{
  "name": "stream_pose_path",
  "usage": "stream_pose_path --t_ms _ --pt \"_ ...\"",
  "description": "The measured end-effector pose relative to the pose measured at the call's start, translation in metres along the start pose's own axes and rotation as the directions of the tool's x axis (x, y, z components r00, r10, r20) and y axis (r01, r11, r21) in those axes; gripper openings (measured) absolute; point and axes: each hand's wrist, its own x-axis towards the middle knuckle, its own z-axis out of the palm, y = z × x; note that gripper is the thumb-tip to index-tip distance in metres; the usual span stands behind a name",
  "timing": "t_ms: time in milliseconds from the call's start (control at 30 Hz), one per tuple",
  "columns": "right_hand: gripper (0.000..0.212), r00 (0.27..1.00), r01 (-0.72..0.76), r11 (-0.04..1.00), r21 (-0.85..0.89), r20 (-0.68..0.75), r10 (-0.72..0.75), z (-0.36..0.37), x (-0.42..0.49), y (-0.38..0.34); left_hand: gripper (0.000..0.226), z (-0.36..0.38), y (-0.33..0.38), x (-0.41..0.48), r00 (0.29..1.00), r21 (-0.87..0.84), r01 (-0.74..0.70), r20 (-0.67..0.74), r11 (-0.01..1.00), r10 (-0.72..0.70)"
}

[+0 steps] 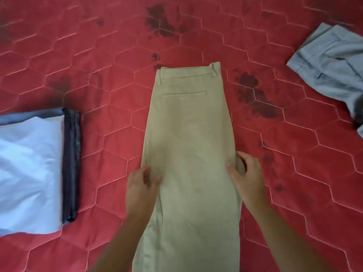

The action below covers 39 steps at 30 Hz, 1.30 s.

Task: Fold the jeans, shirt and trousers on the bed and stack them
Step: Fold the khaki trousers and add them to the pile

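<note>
A pair of khaki trousers [188, 134] lies lengthwise down the middle of the bed [117, 75], which has a red quilted cover stitched in hexagons. The trousers look doubled along their length, one leg over the other. The waistband [186, 70] is at the far end and a back pocket [184, 94] faces up just below it. The legs run toward the person and out of the bottom of the view.

Both hands are at the sides of the trousers, about halfway down the visible part. The right hand [247, 173] pinches a small bunch of cloth at the right edge between thumb and curled fingers. The left hand [140, 188] is at the left edge with its fingers bent and the thumb on top of the cloth. It is blurred, so the grip is hard to read, but it seems to hold the edge in the same way.

To the left, well apart from the trousers, a folded light blue shirt [27, 173] lies on top of folded dark jeans [71, 163]. The jeans' edge shows as a dark strip along the shirt's right side and far end. At the far right a grey garment [332, 69] lies loose and rumpled, partly cut off by the edge of the view.

Several dark stains [161, 22] mark the cover, some beyond the waistband and some to the right of the trousers
</note>
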Motion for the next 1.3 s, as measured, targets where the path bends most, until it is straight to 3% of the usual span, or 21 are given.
stream_pose_path --t_ms 167,333,467,633,800,933,1033,1300 --pt "0.037 0.989 -0.08 0.984 0.159 -0.11 0.098 0.0 -0.043 0.015 0.038 -0.002 -0.022 -0.034 0.993 -0.065 0.111 -0.022 0.992 -0.112" --pt "0.035 0.981 -0.144 0.958 0.249 -0.093 0.172 0.003 -0.072 0.022 0.04 -0.002 -0.027 -0.048 0.981 -0.053 0.19 -0.038 0.98 -0.192" --pt "0.017 0.98 -0.162 0.956 0.246 -0.075 0.186 0.007 -0.083 0.02 0.035 -0.003 -0.029 -0.059 0.979 -0.135 0.203 0.017 0.97 -0.203" --pt "0.029 0.975 -0.172 0.953 0.249 -0.092 0.2 0.005 -0.077 0.021 0.008 -0.015 -0.033 -0.056 0.982 -0.204 0.147 -0.089 0.968 -0.168" --pt "0.031 0.97 -0.22 0.945 0.241 -0.051 0.239 0.015 -0.073 0.026 0.006 -0.011 -0.043 -0.04 0.971 -0.147 0.226 -0.039 0.963 -0.234" --pt "0.037 0.954 -0.252 0.909 0.332 -0.074 0.292 0.013 -0.066 0.027 0.006 -0.018 -0.045 -0.034 0.99 -0.062 0.144 0.001 0.988 -0.144" --pt "0.042 0.928 -0.288 0.861 0.42 -0.1 0.359 0.012 -0.055 0.023 0.008 -0.019 -0.036 -0.027 0.998 -0.099 0.059 0.002 0.993 -0.059" --pt "0.01 0.904 -0.251 0.893 0.373 -0.238 0.354 0.012 -0.025 0.023 0.009 -0.006 -0.032 0.0 0.984 -0.06 0.137 -0.108 0.989 -0.143"
